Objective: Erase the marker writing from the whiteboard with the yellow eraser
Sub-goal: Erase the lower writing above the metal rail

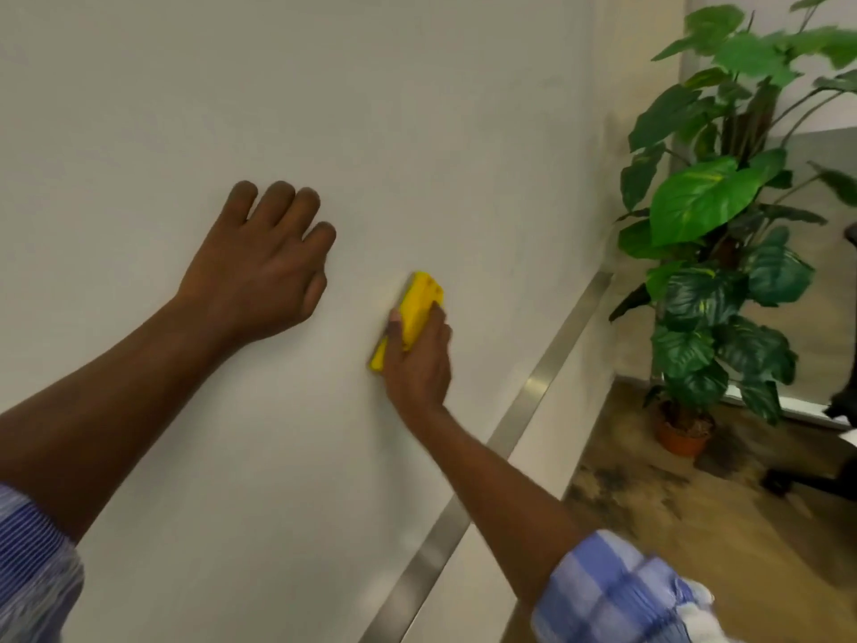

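The whiteboard [417, 109] fills most of the view and no marker writing shows on it. My right hand [419, 359] grips the yellow eraser [417, 308] and holds it flat against the board, a little right of the middle. My left hand [264, 266] rests on the board to the left of the eraser, fingers pointing up and bent at the tips, holding nothing.
A metal strip [533, 396] runs along the board's lower edge. A potted plant [723, 234] with large green leaves stands at the right in a brown pot [681, 438]. Part of a dark chair base [807, 480] sits on the brownish floor at the far right.
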